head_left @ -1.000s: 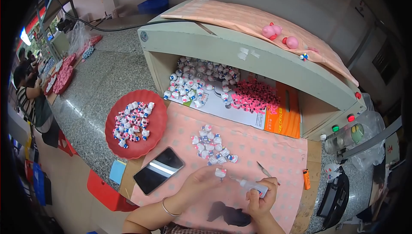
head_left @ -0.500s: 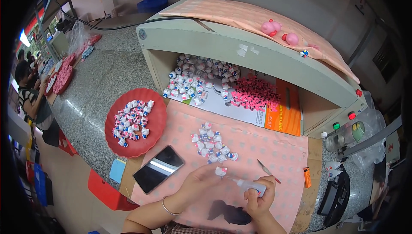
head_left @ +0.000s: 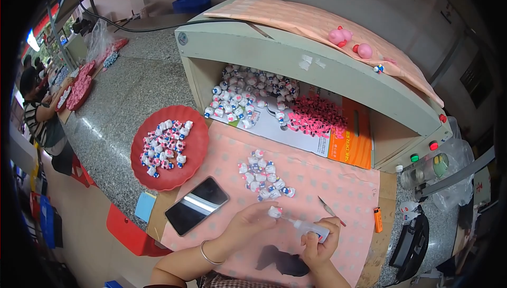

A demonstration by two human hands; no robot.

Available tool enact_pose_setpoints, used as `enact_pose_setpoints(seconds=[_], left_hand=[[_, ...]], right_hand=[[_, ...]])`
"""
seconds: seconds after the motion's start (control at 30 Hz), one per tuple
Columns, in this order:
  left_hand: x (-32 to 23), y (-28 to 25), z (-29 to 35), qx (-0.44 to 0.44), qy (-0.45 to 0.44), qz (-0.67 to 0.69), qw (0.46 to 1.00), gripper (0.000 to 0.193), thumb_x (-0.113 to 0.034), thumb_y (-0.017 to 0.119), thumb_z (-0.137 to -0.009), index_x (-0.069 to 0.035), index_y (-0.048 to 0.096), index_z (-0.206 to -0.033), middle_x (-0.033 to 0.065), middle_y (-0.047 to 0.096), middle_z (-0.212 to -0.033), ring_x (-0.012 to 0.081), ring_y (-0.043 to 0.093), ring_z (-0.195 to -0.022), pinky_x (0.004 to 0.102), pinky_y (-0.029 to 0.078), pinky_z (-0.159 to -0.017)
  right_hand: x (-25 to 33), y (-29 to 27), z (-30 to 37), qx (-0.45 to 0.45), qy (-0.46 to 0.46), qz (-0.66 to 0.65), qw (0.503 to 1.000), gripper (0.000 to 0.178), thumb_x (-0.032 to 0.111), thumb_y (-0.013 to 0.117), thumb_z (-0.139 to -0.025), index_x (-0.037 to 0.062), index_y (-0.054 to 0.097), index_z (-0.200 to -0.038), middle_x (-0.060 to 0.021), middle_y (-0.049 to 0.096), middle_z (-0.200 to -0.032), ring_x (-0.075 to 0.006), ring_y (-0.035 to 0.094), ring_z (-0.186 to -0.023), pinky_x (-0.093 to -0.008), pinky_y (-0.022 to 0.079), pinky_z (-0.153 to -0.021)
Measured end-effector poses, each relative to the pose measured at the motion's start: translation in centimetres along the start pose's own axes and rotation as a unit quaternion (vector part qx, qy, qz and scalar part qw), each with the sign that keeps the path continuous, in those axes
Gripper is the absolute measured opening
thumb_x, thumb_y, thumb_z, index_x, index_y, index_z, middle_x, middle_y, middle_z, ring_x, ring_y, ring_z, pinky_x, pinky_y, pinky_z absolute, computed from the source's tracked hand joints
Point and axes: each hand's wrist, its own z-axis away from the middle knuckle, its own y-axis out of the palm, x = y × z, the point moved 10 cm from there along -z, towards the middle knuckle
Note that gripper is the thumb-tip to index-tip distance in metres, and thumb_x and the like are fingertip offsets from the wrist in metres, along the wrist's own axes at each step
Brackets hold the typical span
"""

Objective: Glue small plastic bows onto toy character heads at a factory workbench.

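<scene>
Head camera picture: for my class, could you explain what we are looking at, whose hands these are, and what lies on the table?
The view comes from a fisheye camera on a person's head, looking down, so edges curve. No machine works here, only bare hands. The left hand pinches a small white figurine; the right hand holds a small squeeze bottle, nozzle at the figurine. On the pink cloth lie a pile of figurines and a phone; beside it stands a red plate with more.

Small assembly workshop: long stone bench (head_left: 121, 103), trays of tiny toy figures (head_left: 166, 145), box-shaped machine (head_left: 296, 61) with buttons far right, another worker (head_left: 39, 114) far left.
</scene>
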Motion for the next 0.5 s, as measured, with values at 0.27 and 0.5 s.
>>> enact_pose_setpoints(seconds=[0.27,0.5], left_hand=[[-0.49,0.20,-0.04,-0.012,0.010,0.011,1.000,0.037,-0.001,0.055,-0.081,-0.005,0.048,-0.117,0.0012,0.055,-0.092,0.0062,0.051,-0.084,0.0233,0.043,-0.078],[-0.37,0.23,-0.04,-0.015,0.007,0.009,1.000,0.036,-0.001,0.055,-0.081,-0.005,0.049,-0.116,0.0010,0.055,-0.092,0.0059,0.051,-0.083,0.0224,0.044,-0.077]], right_hand=[[-0.32,-0.38,-0.07,-0.018,0.017,-0.014,1.000,0.020,0.000,0.053,-0.066,0.0008,0.048,-0.086,-0.0115,0.044,-0.076,-0.0210,0.044,-0.067,-0.0284,0.037,-0.058],[-0.40,0.05,-0.05,-0.010,0.012,-0.024,1.000,0.021,0.000,0.054,-0.066,0.0009,0.048,-0.086,-0.0114,0.045,-0.075,-0.0210,0.044,-0.067,-0.0285,0.038,-0.058]])
